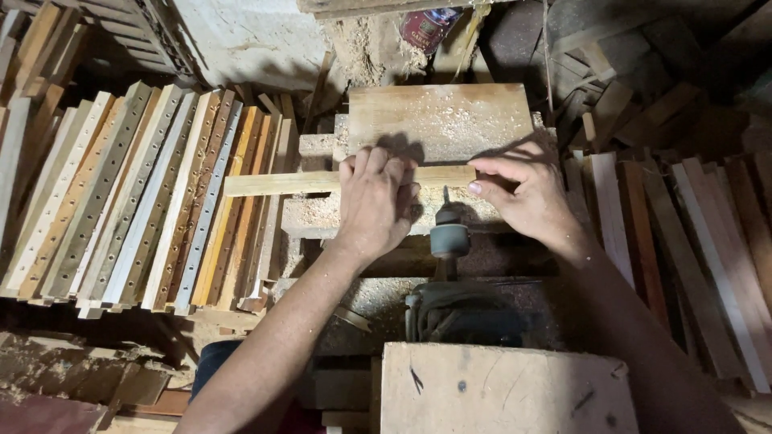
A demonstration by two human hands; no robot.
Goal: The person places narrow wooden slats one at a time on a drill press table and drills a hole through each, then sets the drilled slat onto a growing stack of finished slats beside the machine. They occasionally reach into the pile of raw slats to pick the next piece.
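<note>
On the sawdust-covered block: slat laid crosswise, long axis left-right, just beyond the drill chuck. Pinned flat by both hands, left hand mid-slat, right hand pinching the right end. Drilled slats stacked left.

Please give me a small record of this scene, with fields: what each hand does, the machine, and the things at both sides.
left hand: left hand presses flat on the wooden strip
right hand: right hand holds the strip's right end with its fingers
machine: drill chuck with its bit pointing at the strip's near edge
support: sawdust-covered board behind the strip
left side: stack of drilled strips
right side: plain strips
</note>
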